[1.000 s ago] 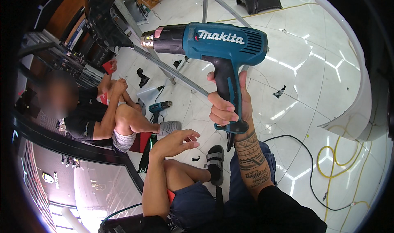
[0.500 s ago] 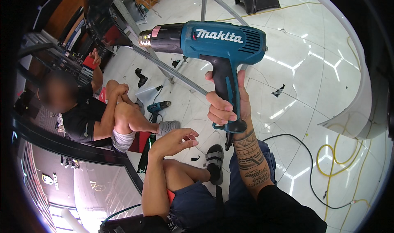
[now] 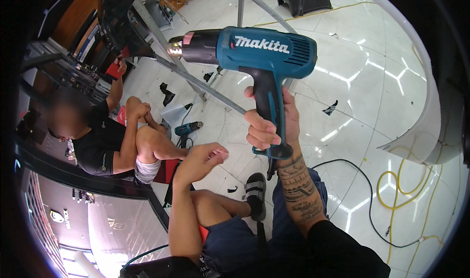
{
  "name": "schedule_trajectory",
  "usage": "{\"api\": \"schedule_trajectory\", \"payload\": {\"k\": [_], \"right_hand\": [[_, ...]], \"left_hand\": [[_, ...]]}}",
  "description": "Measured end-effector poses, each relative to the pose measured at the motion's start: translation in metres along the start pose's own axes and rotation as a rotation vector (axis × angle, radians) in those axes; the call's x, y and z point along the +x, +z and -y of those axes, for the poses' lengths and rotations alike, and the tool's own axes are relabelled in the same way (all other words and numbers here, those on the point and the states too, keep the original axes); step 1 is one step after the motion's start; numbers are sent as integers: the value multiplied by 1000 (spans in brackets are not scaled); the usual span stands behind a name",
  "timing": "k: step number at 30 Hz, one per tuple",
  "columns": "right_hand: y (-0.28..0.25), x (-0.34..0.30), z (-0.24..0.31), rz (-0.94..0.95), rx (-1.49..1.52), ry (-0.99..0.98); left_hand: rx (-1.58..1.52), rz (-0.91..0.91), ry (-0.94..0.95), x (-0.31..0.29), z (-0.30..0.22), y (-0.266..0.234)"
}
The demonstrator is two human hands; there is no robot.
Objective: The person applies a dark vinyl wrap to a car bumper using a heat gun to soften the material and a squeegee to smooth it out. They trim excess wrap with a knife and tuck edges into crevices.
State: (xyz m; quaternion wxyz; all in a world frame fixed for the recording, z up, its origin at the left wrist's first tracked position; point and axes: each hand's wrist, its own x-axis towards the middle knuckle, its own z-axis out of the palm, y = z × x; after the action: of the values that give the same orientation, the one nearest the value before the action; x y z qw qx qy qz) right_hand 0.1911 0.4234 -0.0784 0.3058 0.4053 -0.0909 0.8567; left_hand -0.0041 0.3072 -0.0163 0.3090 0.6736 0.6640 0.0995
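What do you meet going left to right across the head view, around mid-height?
Seated person → small teal power tool on the floor → left hand → right hand gripping the teal heat gun → yellow cable.

At frame centre the right hand (image 3: 267,126) grips a teal heat gun (image 3: 254,52), nozzle pointing toward upper left. The left hand (image 3: 203,158) hangs loosely curled below it. A seated person (image 3: 107,141) occupies the left.

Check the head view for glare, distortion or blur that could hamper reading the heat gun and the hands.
Head view: the teal heat gun and the right hand gripping its handle are sharp; the left hand is clear too. Bright streaks of glare lie on the glossy white floor. Straight edges bow toward the dark rim. A seated person's face is blurred out.
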Motion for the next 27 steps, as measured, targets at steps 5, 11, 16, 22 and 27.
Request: {"api": "schedule_trajectory", "payload": {"k": [5, 11, 16, 22, 27], "right_hand": [[26, -49, 31, -494, -846, -88], [44, -166, 70, -1213, -2158, 73], [64, -293, 62, -1711, -2044, 169], [110, -404, 10, -1976, -1800, 213], [138, -446, -18, -2076, -1675, 318]], "left_hand": [[-329, -331, -86, -31, -38, -48], [-1036, -377, 123, 5, -37, -117], [-1541, -133, 315, 60, -41, -138], [-1900, -1, 522, 82, -25, -142], [-1816, -101, 653, 89, -30, -120]]}}
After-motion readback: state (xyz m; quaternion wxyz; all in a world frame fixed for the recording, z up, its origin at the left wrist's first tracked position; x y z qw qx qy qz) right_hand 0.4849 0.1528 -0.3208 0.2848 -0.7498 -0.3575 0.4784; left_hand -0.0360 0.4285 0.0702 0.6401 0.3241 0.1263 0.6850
